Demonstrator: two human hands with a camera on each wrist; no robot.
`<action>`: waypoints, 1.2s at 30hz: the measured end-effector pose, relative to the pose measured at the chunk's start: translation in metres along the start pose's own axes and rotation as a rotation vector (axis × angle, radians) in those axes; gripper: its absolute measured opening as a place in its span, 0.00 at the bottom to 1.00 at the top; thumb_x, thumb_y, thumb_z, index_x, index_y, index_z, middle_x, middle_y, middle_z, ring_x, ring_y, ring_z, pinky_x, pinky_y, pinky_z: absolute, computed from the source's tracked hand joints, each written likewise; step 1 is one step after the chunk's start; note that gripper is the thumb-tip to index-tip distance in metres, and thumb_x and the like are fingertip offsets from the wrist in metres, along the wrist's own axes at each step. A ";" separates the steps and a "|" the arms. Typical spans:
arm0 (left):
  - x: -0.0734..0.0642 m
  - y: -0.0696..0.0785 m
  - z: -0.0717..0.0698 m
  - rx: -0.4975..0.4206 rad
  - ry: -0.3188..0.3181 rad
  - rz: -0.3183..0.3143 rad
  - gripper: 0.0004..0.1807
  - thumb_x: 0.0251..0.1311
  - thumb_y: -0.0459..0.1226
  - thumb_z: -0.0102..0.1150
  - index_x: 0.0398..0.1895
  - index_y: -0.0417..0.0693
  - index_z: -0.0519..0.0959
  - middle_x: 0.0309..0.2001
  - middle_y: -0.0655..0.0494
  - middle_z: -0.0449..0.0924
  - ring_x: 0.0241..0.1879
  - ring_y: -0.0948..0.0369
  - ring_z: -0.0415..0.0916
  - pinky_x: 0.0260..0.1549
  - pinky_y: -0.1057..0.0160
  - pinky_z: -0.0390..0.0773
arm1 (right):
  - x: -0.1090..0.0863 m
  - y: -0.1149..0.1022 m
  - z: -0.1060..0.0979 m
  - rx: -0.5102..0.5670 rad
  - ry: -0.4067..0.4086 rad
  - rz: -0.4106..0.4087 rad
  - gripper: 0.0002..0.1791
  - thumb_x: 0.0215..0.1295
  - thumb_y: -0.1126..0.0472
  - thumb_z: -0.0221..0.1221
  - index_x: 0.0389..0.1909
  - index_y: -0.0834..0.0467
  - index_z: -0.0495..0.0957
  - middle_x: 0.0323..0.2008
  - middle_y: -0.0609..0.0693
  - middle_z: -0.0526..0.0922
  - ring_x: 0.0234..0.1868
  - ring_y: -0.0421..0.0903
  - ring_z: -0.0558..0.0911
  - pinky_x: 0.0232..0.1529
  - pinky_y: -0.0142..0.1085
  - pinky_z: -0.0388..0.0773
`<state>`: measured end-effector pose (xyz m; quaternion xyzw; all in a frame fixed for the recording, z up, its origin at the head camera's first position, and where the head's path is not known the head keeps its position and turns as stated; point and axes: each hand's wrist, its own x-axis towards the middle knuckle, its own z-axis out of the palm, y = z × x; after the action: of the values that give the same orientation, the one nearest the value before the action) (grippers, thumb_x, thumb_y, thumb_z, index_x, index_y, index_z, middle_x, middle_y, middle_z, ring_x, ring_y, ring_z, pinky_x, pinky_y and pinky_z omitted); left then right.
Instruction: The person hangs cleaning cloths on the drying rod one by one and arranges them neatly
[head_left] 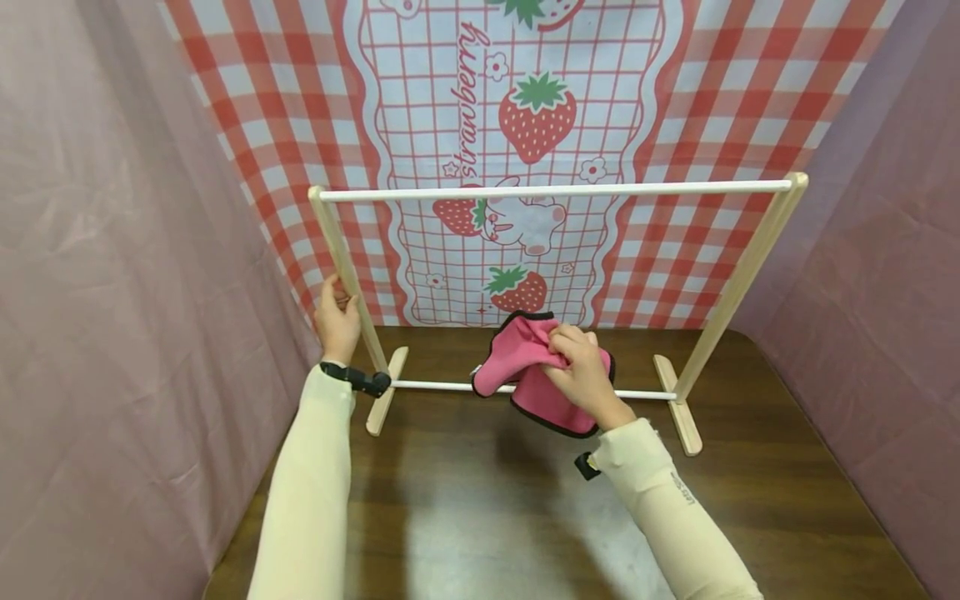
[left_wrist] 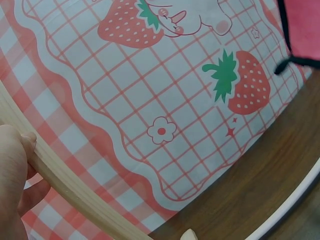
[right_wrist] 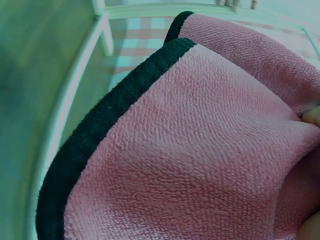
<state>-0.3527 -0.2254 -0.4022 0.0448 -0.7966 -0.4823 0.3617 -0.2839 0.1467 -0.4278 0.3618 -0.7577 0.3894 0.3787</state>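
A drying rack with pale wooden posts and a white top bar (head_left: 555, 191) stands on the table. My left hand (head_left: 337, 325) holds its left post (head_left: 330, 233); in the left wrist view the thumb lies on one side of the post (left_wrist: 80, 195) and a finger on the other. My right hand (head_left: 581, 367) grips a bunched pink towel (head_left: 510, 358) with black edging, below the top bar and overlapping the lower bar in the head view. Up close the towel (right_wrist: 190, 140) looks fuzzy and hangs in folds, pinched at the right by fingertips (right_wrist: 312, 116).
The rack's flat feet (head_left: 386, 392) rest on the brown wooden table (head_left: 480, 517). Behind it hangs a red-and-white checked cloth (head_left: 712, 92) with strawberries. Pinkish curtains (head_left: 127, 292) close off both sides.
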 end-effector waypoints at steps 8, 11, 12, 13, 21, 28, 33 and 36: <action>-0.001 0.001 -0.001 0.005 -0.009 -0.004 0.22 0.64 0.25 0.59 0.62 0.39 0.73 0.42 0.34 0.79 0.47 0.42 0.80 0.49 0.47 0.79 | 0.034 -0.003 -0.013 -0.023 0.050 -0.048 0.15 0.48 0.75 0.67 0.19 0.61 0.68 0.32 0.57 0.78 0.35 0.55 0.75 0.34 0.39 0.53; 0.000 0.000 -0.001 0.002 -0.011 -0.003 0.22 0.64 0.25 0.59 0.62 0.39 0.72 0.42 0.34 0.79 0.47 0.42 0.80 0.48 0.47 0.79 | 0.047 -0.005 -0.019 -0.019 0.081 -0.064 0.15 0.47 0.76 0.67 0.19 0.62 0.68 0.32 0.58 0.77 0.36 0.56 0.75 0.34 0.39 0.53; 0.000 0.000 -0.001 0.001 -0.011 -0.002 0.22 0.64 0.25 0.59 0.62 0.39 0.72 0.42 0.34 0.79 0.47 0.42 0.80 0.48 0.47 0.79 | 0.052 -0.005 -0.021 -0.019 0.092 -0.070 0.15 0.47 0.76 0.67 0.19 0.63 0.68 0.32 0.58 0.77 0.36 0.56 0.75 0.34 0.39 0.54; 0.001 0.000 -0.001 -0.001 -0.009 0.001 0.22 0.64 0.25 0.59 0.62 0.38 0.72 0.42 0.34 0.79 0.47 0.42 0.80 0.48 0.46 0.80 | 0.057 -0.006 -0.023 -0.017 0.098 -0.077 0.15 0.47 0.76 0.66 0.19 0.63 0.68 0.32 0.58 0.77 0.36 0.55 0.75 0.34 0.39 0.53; 0.001 0.000 -0.001 0.008 -0.021 0.002 0.22 0.65 0.25 0.59 0.62 0.38 0.72 0.42 0.33 0.78 0.46 0.41 0.80 0.47 0.46 0.79 | 0.095 -0.017 -0.038 -0.033 0.154 -0.129 0.15 0.50 0.76 0.66 0.18 0.63 0.67 0.31 0.60 0.77 0.34 0.55 0.75 0.34 0.41 0.54; 0.000 0.003 -0.002 0.003 -0.018 -0.004 0.22 0.64 0.25 0.59 0.62 0.38 0.72 0.42 0.33 0.79 0.46 0.41 0.81 0.48 0.46 0.79 | 0.123 -0.028 -0.048 -0.028 0.184 -0.190 0.16 0.49 0.76 0.66 0.18 0.64 0.67 0.31 0.60 0.77 0.34 0.56 0.75 0.35 0.40 0.53; -0.001 0.003 -0.003 0.001 -0.016 0.005 0.22 0.64 0.25 0.59 0.62 0.37 0.72 0.42 0.33 0.78 0.46 0.41 0.81 0.48 0.46 0.79 | 0.139 -0.036 -0.054 -0.011 0.238 -0.220 0.16 0.49 0.75 0.67 0.17 0.64 0.67 0.30 0.59 0.77 0.33 0.55 0.74 0.38 0.38 0.54; -0.001 0.002 -0.003 0.005 -0.016 0.018 0.23 0.64 0.25 0.59 0.62 0.36 0.71 0.42 0.32 0.78 0.45 0.40 0.80 0.47 0.45 0.79 | 0.149 -0.041 -0.058 -0.009 0.278 -0.233 0.16 0.50 0.73 0.68 0.17 0.64 0.68 0.30 0.59 0.78 0.32 0.54 0.74 0.40 0.37 0.55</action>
<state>-0.3495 -0.2258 -0.4006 0.0347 -0.8010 -0.4774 0.3595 -0.2996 0.1417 -0.2638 0.3879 -0.6528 0.3857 0.5240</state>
